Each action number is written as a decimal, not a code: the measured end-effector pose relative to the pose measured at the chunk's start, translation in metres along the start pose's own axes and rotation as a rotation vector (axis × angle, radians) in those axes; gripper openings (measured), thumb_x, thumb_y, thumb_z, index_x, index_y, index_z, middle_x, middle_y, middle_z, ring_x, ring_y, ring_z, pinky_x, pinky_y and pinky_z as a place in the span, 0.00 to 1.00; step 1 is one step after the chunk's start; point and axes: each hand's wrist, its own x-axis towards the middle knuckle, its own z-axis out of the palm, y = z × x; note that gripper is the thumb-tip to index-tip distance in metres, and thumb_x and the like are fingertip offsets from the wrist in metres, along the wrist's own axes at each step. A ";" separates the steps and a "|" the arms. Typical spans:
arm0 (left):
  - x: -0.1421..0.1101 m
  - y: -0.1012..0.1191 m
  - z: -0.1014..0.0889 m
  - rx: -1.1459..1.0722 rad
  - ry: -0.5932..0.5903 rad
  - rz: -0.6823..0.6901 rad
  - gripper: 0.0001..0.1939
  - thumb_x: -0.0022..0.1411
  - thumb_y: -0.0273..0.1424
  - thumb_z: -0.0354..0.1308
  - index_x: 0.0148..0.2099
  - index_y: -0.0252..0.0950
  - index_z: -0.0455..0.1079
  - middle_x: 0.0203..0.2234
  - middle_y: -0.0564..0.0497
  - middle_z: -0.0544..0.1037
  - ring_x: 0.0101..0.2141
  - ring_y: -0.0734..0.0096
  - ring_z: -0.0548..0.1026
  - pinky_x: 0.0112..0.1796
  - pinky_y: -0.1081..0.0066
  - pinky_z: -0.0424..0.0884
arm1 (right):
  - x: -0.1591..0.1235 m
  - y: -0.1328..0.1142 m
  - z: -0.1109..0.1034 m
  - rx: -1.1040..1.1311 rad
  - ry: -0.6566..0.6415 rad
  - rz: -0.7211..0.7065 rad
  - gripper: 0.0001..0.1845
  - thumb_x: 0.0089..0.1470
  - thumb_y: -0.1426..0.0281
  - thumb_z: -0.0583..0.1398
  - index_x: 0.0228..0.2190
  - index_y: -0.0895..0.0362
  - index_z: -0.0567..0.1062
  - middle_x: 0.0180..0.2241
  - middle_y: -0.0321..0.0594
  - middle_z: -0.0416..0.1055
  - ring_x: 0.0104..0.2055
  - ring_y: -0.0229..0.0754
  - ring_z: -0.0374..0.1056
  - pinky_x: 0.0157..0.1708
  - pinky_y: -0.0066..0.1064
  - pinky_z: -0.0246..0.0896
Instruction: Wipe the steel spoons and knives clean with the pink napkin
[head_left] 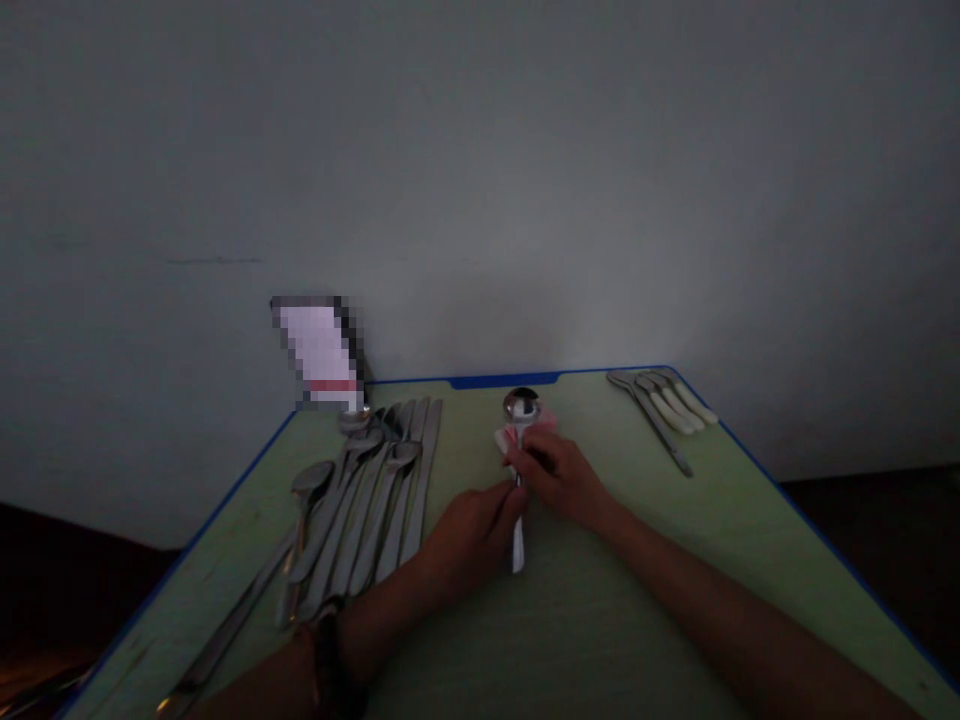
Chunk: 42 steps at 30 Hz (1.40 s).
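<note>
A spoon (520, 408) with a shiny bowl and a white handle lies upright-lengthwise at the middle of the green table (615, 600). My left hand (474, 530) is closed around its handle. Just beyond it, my right hand (556, 475) is closed on a pink cloth (511, 436) pressed against the spoon's neck below the bowl.
Several metal spoons and knives (367, 500) lie in a row on the left of the table. A few white-handled pieces of cutlery (667, 405) lie at the far right corner. A blurred-out white object (322, 350) stands at the far left edge against the grey wall.
</note>
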 end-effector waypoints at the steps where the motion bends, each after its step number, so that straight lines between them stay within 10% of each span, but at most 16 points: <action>1: 0.000 0.000 0.000 -0.006 0.009 -0.002 0.17 0.67 0.37 0.40 0.29 0.37 0.62 0.19 0.55 0.68 0.22 0.72 0.67 0.26 0.74 0.59 | 0.000 0.000 0.000 0.022 -0.012 0.018 0.16 0.57 0.61 0.53 0.23 0.57 0.68 0.22 0.33 0.61 0.24 0.34 0.56 0.26 0.28 0.51; 8: -0.001 0.001 -0.003 -0.112 -0.041 0.014 0.18 0.68 0.39 0.38 0.35 0.36 0.64 0.19 0.57 0.67 0.22 0.73 0.66 0.26 0.75 0.59 | 0.017 -0.004 -0.023 0.319 0.273 0.266 0.17 0.56 0.58 0.51 0.22 0.56 0.64 0.18 0.31 0.63 0.19 0.33 0.57 0.21 0.26 0.52; 11: -0.002 0.002 -0.003 -0.070 -0.064 0.050 0.18 0.68 0.38 0.39 0.35 0.36 0.66 0.19 0.57 0.67 0.23 0.73 0.67 0.26 0.76 0.59 | 0.027 -0.007 -0.054 0.249 0.210 0.352 0.17 0.54 0.59 0.52 0.20 0.56 0.65 0.15 0.30 0.59 0.15 0.32 0.53 0.17 0.26 0.47; 18: -0.002 0.001 -0.003 0.044 -0.115 0.117 0.17 0.67 0.37 0.41 0.33 0.36 0.67 0.22 0.54 0.71 0.25 0.73 0.69 0.27 0.76 0.59 | 0.027 0.019 -0.135 -0.826 -0.005 0.342 0.09 0.49 0.70 0.56 0.20 0.58 0.71 0.22 0.41 0.71 0.24 0.37 0.64 0.26 0.28 0.51; 23: -0.001 -0.002 -0.001 0.088 -0.121 0.151 0.17 0.67 0.37 0.41 0.33 0.36 0.66 0.22 0.55 0.71 0.25 0.74 0.69 0.27 0.76 0.59 | 0.020 0.043 -0.166 -1.107 -0.047 0.558 0.12 0.51 0.67 0.55 0.27 0.60 0.76 0.30 0.49 0.76 0.32 0.44 0.71 0.29 0.29 0.56; 42: -0.002 0.000 -0.001 0.147 -0.148 0.158 0.16 0.66 0.35 0.41 0.30 0.35 0.63 0.20 0.56 0.66 0.22 0.75 0.65 0.25 0.76 0.56 | 0.015 0.061 -0.147 -1.173 0.094 0.609 0.19 0.56 0.62 0.51 0.36 0.59 0.78 0.38 0.53 0.75 0.39 0.50 0.72 0.37 0.37 0.63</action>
